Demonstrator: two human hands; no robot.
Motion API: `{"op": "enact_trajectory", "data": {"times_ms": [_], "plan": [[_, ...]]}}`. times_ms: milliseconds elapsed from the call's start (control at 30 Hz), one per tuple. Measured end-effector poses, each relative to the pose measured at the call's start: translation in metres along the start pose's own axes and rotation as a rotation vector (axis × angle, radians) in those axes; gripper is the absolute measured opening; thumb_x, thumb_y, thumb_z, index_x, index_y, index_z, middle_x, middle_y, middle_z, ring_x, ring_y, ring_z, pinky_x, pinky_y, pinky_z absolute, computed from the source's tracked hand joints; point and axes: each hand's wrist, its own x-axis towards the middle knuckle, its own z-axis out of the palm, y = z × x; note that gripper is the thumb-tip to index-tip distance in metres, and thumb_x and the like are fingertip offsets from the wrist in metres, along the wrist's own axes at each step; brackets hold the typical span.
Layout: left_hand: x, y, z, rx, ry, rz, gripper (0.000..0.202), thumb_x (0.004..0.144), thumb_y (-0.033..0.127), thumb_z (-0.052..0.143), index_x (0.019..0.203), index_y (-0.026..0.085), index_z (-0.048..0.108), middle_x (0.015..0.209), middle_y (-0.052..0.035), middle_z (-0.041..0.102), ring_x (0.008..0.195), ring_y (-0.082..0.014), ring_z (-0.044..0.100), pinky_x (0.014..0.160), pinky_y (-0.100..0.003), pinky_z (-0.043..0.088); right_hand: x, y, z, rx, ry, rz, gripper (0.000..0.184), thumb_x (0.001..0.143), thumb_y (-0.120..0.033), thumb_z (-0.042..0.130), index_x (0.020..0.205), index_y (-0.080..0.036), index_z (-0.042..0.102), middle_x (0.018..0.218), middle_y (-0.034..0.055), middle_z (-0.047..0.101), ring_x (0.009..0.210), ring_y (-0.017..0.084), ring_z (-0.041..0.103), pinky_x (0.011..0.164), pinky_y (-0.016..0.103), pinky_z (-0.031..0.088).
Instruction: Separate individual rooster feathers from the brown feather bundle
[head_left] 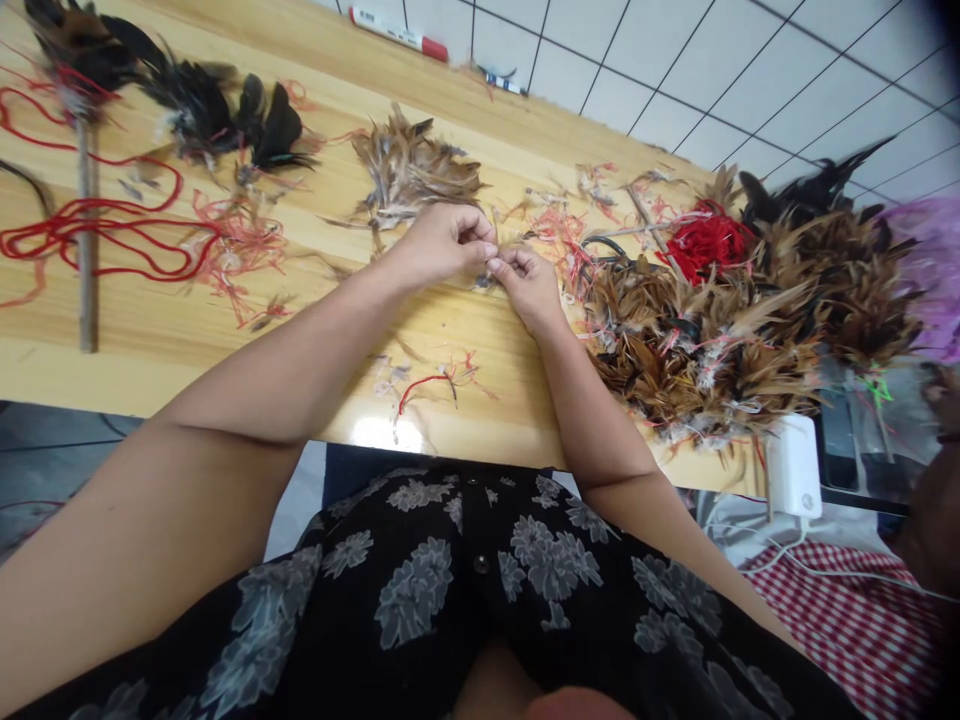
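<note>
my two hands meet over the worktop [495, 432], fingertips against fingertips: my left hand [451, 243] has its thumb and finger closed in a pinch, and my right hand [529, 285] pinches right beside it, thumb toward the left. whatever sits between the tips is too small for me to make out, so i cannot tell whether i am grasping a thread, a feather or both. just beyond my left hand lies a tan feather bundle [420, 172], spread like a fan and apart from my pinched tips. to the right of my right hand, close by my forearm, is a thick heap of brown feathers [697, 345], with some pale and pinkish ties showing in it, and a tangle of red strands [709, 242] lies behind it. nearer to me than both hands there is a loose red scrap [426, 382], and well to the left of my left hand lie a looped red cord [120, 240] and a stick [88, 250]. i judge this step to be fine fingertip work on some small piece, perhaps separating or fastening it. the next move, as i see it, calls for one pinch held firm while the other pulls gently, so that nothing slips or frays.
</note>
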Motion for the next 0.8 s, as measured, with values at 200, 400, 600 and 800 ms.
{"op": "enact_trajectory", "data": {"times_ms": [200, 400, 600, 800], "plan": [[0.000, 0.000, 0.003, 0.044, -0.023, -0.023, 0.018, 0.079, 0.005, 0.083, 0.082, 0.021, 0.073, 0.076, 0.0019, 0.071, 0.076, -0.0174, 0.065, 0.078, -0.034, 0.050, 0.001, 0.015, 0.004, -0.248, 0.032, -0.061, 0.050, 0.104, -0.067, 0.091, 0.088, -0.024, 0.072, 0.089, 0.0006, 0.068, 0.089, 0.019, 0.064, 0.091, 0.038, 0.058], [0.003, -0.008, 0.001, 0.073, 0.041, 0.050, 0.014, 0.079, 0.013, 0.084, 0.082, 0.022, 0.074, 0.076, 0.0002, 0.072, 0.082, -0.0215, 0.069, 0.082, -0.035, 0.056, 0.002, 0.026, 0.007, -0.266, 0.046, -0.095, 0.046, 0.109, -0.069, 0.085, 0.104, -0.024, 0.082, 0.101, 0.0040, 0.077, 0.097, 0.022, 0.071, 0.099, 0.041, 0.065], [0.007, -0.016, 0.004, 0.002, 0.071, 0.053, 0.013, 0.082, 0.015, 0.086, 0.082, 0.022, 0.074, 0.084, -0.0012, 0.076, 0.085, -0.0220, 0.070, 0.086, -0.037, 0.059, 0.001, 0.022, 0.004, -0.082, 0.047, -0.075, 0.063, 0.098, -0.087, 0.085, 0.101, -0.024, 0.083, 0.097, 0.0028, 0.077, 0.090, 0.019, 0.069, 0.096, 0.039, 0.066], [0.005, -0.010, 0.003, -0.003, 0.085, 0.045, 0.010, 0.091, 0.025, 0.083, 0.087, 0.023, 0.074, 0.090, -0.0016, 0.079, 0.084, -0.0193, 0.064, 0.085, -0.038, 0.050, 0.005, 0.021, -0.007, -0.005, 0.138, -0.031, 0.069, 0.098, -0.092, 0.082, 0.089, -0.025, 0.070, 0.086, -0.0011, 0.065, 0.089, 0.017, 0.065, 0.092, 0.037, 0.064]]}}
